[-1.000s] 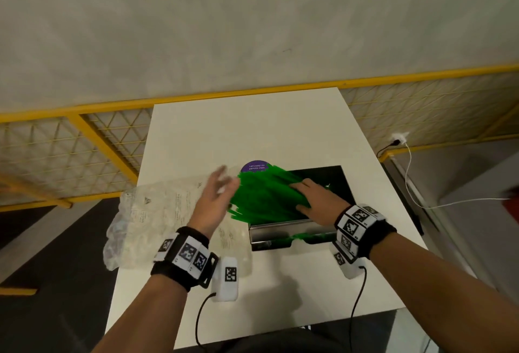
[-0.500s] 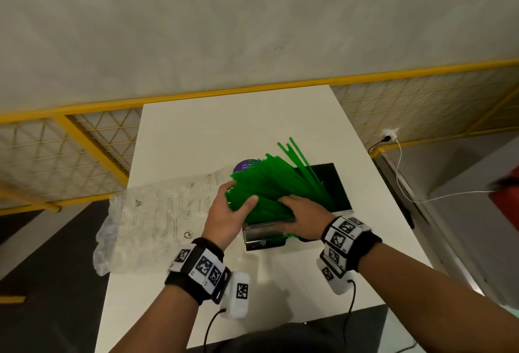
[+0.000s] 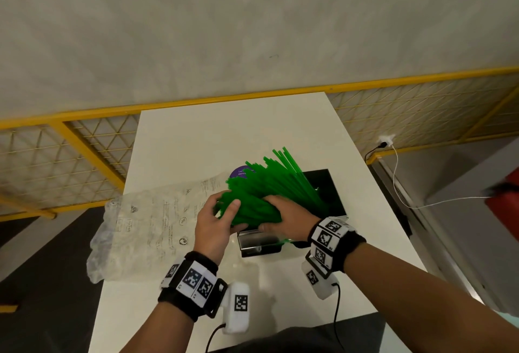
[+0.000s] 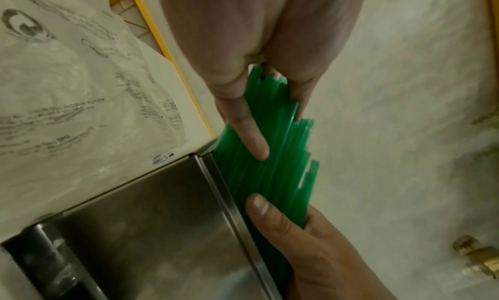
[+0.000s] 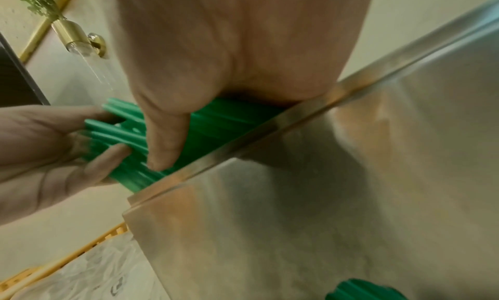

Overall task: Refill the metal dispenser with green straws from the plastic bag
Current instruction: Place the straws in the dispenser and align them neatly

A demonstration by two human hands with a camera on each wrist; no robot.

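A thick bundle of green straws (image 3: 266,192) stands tilted over the open metal dispenser (image 3: 259,243), its far ends fanned up and to the right. My left hand (image 3: 217,219) grips the bundle's near left side, thumb across the straws (image 4: 270,163). My right hand (image 3: 283,219) grips it from the right, thumb (image 5: 164,140) over the straws (image 5: 216,125) just above the dispenser's steel rim (image 5: 243,148). A few straws (image 5: 361,289) show low at the dispenser's front. The clear plastic bag (image 3: 148,226) lies flat and slack at the left.
The white table (image 3: 224,139) has a purple round label (image 3: 241,171) behind the straws. The dispenser's black lid (image 3: 325,187) lies open to the right. A yellow mesh fence (image 3: 70,153) borders the table; a white cable (image 3: 398,184) hangs at the right.
The straws went from lying flat over the dispenser to standing tilted up. My left hand left the bag and took hold of the bundle; my right hand curled around it.
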